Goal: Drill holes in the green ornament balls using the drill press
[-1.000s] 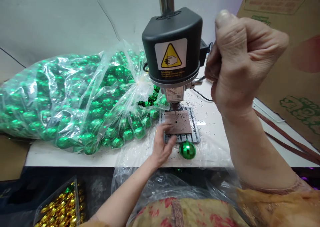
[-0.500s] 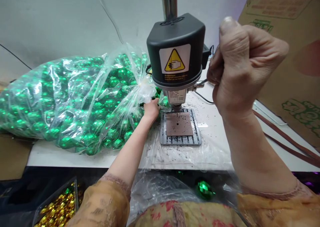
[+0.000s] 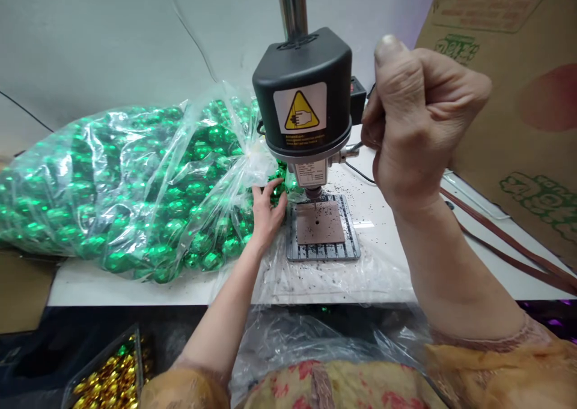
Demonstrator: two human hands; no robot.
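Observation:
My left hand, fingers spread and curved, is at several shiny green faceted balls beside the gathered neck of a clear plastic bag; whether it grips one I cannot tell. More green balls fill the bag. My right hand is raised in a fist around the feed lever of a small bench drill press; the lever's grip is hidden in the fingers, while its shaft shows. Below the chuck, a brownish square pad with a hole lies on the slotted metal base.
Dark shavings are scattered over the white table. A large cardboard box stands at the right, with brown straps before it. Gold beads fill a tray at lower left. Clear plastic sheeting hangs over the front edge.
My left hand's fingers have spread apart beside the green balls. My right fist stays at the lever. The view has shifted slightly, and a green ball below the table edge is out of sight.

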